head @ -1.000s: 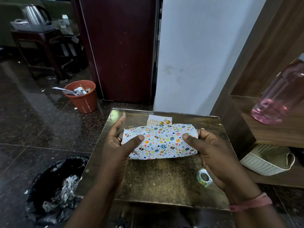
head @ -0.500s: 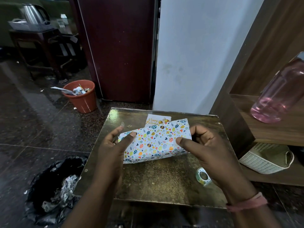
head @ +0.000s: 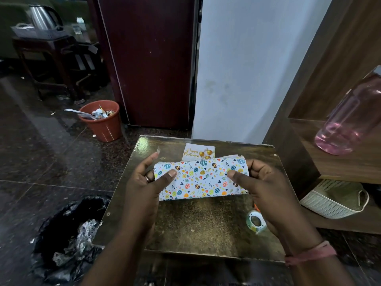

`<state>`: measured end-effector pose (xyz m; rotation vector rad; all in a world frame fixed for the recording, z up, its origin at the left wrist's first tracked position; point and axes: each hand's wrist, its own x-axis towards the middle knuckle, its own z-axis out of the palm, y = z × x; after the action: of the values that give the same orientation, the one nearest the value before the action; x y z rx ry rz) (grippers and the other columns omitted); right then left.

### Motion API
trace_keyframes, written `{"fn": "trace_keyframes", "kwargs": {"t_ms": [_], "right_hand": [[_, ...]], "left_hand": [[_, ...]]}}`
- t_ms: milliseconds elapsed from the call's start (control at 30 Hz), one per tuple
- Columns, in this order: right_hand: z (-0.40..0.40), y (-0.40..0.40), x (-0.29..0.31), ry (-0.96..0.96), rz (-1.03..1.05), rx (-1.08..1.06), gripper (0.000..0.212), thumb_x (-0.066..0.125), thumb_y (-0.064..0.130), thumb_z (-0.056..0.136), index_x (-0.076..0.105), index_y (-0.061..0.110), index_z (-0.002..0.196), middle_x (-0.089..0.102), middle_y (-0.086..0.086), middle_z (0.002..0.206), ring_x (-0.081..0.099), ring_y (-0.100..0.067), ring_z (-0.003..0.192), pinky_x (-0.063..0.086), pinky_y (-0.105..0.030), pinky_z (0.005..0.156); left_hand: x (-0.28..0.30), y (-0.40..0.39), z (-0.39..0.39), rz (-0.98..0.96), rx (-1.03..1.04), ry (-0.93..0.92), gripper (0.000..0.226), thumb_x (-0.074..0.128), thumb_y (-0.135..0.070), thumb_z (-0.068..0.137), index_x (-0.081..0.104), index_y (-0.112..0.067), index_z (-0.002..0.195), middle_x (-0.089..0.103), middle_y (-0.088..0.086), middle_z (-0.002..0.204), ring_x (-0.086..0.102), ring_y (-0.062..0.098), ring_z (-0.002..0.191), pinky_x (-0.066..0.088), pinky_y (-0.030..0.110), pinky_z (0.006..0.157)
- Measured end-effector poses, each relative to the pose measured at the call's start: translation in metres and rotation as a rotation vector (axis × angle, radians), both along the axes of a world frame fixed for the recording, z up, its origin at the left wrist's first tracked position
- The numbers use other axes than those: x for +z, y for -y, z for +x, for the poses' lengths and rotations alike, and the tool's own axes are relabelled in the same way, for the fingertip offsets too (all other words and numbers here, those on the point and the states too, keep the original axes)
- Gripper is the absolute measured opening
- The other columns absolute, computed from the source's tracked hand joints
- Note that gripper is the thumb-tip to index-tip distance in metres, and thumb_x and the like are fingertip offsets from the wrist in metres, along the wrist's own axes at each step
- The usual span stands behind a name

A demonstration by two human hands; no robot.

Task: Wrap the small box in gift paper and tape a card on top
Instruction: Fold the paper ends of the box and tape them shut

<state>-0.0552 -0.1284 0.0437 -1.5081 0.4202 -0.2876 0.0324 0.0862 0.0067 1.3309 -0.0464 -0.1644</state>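
- Hands grip the parcel from both ends: the left hand (head: 142,182) holds the left end of the gift paper (head: 201,177), thumb laid on the top face and fingers behind; the right hand (head: 261,184) holds the right end the same way.
- The box itself is hidden inside the paper, which lies in a loose tube around it at centre frame, on the far half of the small table (head: 198,226).
- The step in hand seems to be snugging the paper around the box. To do it well, I would pull the overlap taut against the box edges and keep one thumb pinning the seam while the other hand goes for tape.
- The tape roll (head: 255,221) sits at lower right of the tabletop, just under the right wrist, an easy reach.
- The birthday card (head: 198,152) lies flat just behind the parcel, its near edge hidden by the paper; it is not yet taped on.
- The tabletop is dark, glossy and speckled; paper may slide on it.
- Around it: a dark stone floor, an orange waste bin (head: 102,122) at upper left, a black rubbish bag (head: 68,230) at lower left, a pink bottle (head: 350,120) and a white basket (head: 334,201) on wooden shelving at right.
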Motion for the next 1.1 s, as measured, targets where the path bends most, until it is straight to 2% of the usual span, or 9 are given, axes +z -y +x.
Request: {"fn": "trace_keyframes", "kwargs": {"t_ms": [167, 233, 333, 433, 533, 667, 833, 967, 1100], "right_hand": [[0.001, 0.001, -0.002, -0.004, -0.028, -0.014, 0.015, 0.076, 0.011, 0.088, 0.073, 0.003, 0.100, 0.076, -0.021, 0.102, 0.070, -0.045, 0.103, 0.057, -0.054, 0.093], [0.000, -0.001, -0.001, 0.004, -0.043, 0.001, 0.015, 0.076, 0.013, 0.089, 0.073, 0.003, 0.099, 0.075, -0.023, 0.102, 0.072, -0.042, 0.098, 0.061, -0.045, 0.082], [0.000, -0.006, 0.000, 0.017, -0.056, 0.029, 0.013, 0.075, 0.016, 0.090, 0.074, 0.006, 0.098, 0.076, -0.019, 0.101, 0.069, -0.045, 0.103, 0.054, -0.059, 0.097], [0.000, -0.008, 0.000, 0.014, -0.045, 0.017, 0.008, 0.072, 0.013, 0.092, 0.074, 0.009, 0.098, 0.078, -0.013, 0.099, 0.072, -0.040, 0.101, 0.054, -0.059, 0.097], [-0.001, -0.009, 0.002, 0.007, -0.004, 0.027, 0.009, 0.069, 0.007, 0.094, 0.073, 0.006, 0.101, 0.079, -0.010, 0.098, 0.074, -0.033, 0.099, 0.058, -0.048, 0.092], [-0.001, -0.011, 0.004, 0.006, -0.014, 0.090, 0.013, 0.067, 0.007, 0.094, 0.073, 0.006, 0.105, 0.079, -0.008, 0.101, 0.075, -0.028, 0.099, 0.058, -0.047, 0.096], [-0.001, -0.015, 0.003, 0.030, -0.052, 0.103, 0.013, 0.069, 0.007, 0.093, 0.074, 0.012, 0.104, 0.080, -0.005, 0.101, 0.076, -0.023, 0.099, 0.056, -0.047, 0.097], [0.002, -0.017, 0.004, 0.107, -0.080, -0.038, 0.009, 0.074, 0.007, 0.090, 0.074, 0.010, 0.098, 0.079, -0.010, 0.097, 0.073, -0.036, 0.098, 0.054, -0.054, 0.094], [0.001, -0.016, 0.009, 0.209, -0.124, -0.145, 0.009, 0.075, 0.006, 0.088, 0.071, -0.001, 0.093, 0.076, -0.016, 0.090, 0.068, -0.019, 0.082, 0.056, -0.040, 0.080]], "left_hand": [[0.004, 0.004, -0.002, -0.020, 0.015, 0.013, 0.062, 0.077, -0.002, 0.083, 0.058, -0.018, 0.140, 0.079, -0.012, 0.105, 0.074, 0.003, 0.099, 0.055, 0.012, 0.072], [0.001, 0.004, -0.003, 0.031, 0.013, 0.020, 0.075, 0.088, -0.015, 0.074, 0.057, -0.025, 0.142, 0.076, -0.007, 0.119, 0.072, 0.009, 0.109, 0.058, 0.019, 0.079], [0.002, 0.004, -0.006, 0.265, 0.000, 0.093, 0.112, 0.099, -0.045, 0.057, 0.040, -0.042, 0.152, 0.050, -0.013, 0.154, 0.051, 0.007, 0.137, 0.044, 0.032, 0.109], [0.009, 0.007, -0.016, 0.430, -0.076, 0.168, 0.143, 0.096, -0.051, 0.051, 0.005, -0.047, 0.161, 0.024, -0.021, 0.165, 0.025, -0.001, 0.148, 0.026, 0.024, 0.112], [0.008, 0.009, -0.019, 0.491, -0.098, 0.202, 0.153, 0.095, -0.052, 0.050, -0.011, -0.048, 0.160, 0.012, -0.024, 0.167, 0.017, -0.006, 0.147, 0.021, 0.021, 0.113], [0.004, 0.008, -0.014, 0.470, -0.025, 0.195, 0.147, 0.094, -0.056, 0.050, 0.000, -0.043, 0.162, 0.029, -0.015, 0.166, 0.031, 0.004, 0.149, 0.030, 0.033, 0.121], [-0.001, 0.003, -0.006, 0.394, 0.071, 0.116, 0.122, 0.085, -0.076, 0.057, 0.027, -0.038, 0.158, 0.053, -0.011, 0.151, 0.053, 0.011, 0.136, 0.044, 0.046, 0.114], [-0.004, 0.004, -0.005, 0.290, 0.089, 0.069, 0.095, 0.079, -0.065, 0.077, 0.033, -0.037, 0.156, 0.071, -0.006, 0.126, 0.070, 0.008, 0.113, 0.054, 0.048, 0.104], [-0.006, 0.007, -0.005, 0.333, 0.180, 0.101, 0.078, 0.069, -0.041, 0.096, 0.025, -0.033, 0.161, 0.066, -0.005, 0.108, 0.066, 0.005, 0.098, 0.054, 0.037, 0.097]]}}
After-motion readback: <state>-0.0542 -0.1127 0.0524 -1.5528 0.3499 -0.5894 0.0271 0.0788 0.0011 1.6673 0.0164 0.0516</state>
